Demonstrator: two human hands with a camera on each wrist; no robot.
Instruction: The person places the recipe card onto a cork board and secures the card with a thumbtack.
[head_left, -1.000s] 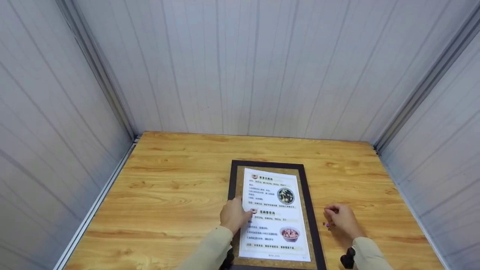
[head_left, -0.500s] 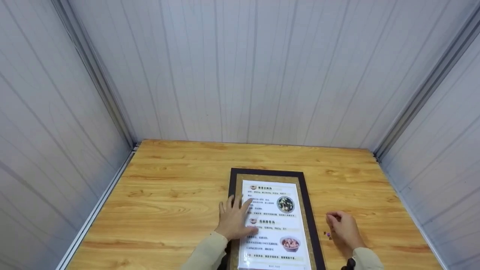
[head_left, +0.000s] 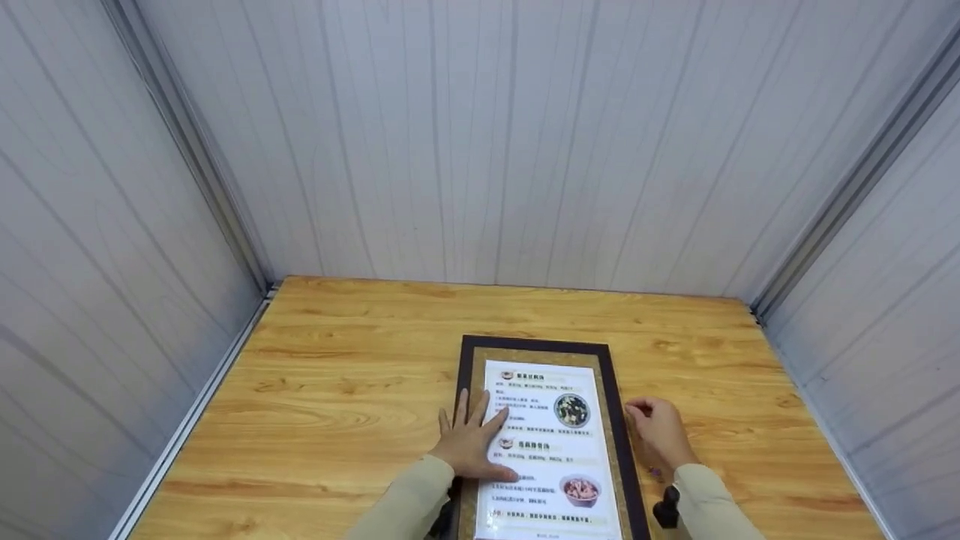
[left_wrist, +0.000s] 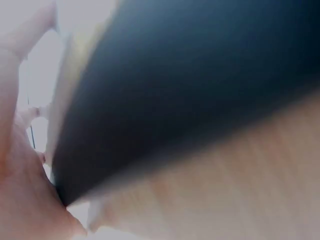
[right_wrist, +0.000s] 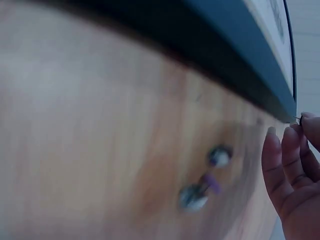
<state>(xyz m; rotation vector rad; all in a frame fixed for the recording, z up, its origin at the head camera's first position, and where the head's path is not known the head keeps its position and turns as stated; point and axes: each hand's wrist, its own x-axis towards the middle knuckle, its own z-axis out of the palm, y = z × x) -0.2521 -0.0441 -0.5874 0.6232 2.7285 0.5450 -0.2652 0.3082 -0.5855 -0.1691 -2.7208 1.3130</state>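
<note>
My left hand (head_left: 469, 448) is spread flat over the left side of the tall, dark-framed cork board (head_left: 536, 346) and part of the shiny white paper sheet (head_left: 532, 486). 1 second ago its fingers were bunched there. The sheet lies on the board, straighter and a bit lower than then, so I think it is nearly lined up. My right hand (head_left: 664, 433), well apart from my left, has come in just beside the board's right edge, so what it pinches seems closer to the sheet.

My left wrist view is blurry and mostly shows the board's dark side. My head view can't show what I pinch, but my right wrist view can: a tiny dark pin (right_wrist: 300, 119). It also shows 2 shiny round bits (right_wrist: 193, 198) and a small purple bit (right_wrist: 212, 183) on the brown wood table (right_wrist: 100, 150), right of the board. From my head they're just specks.
</note>
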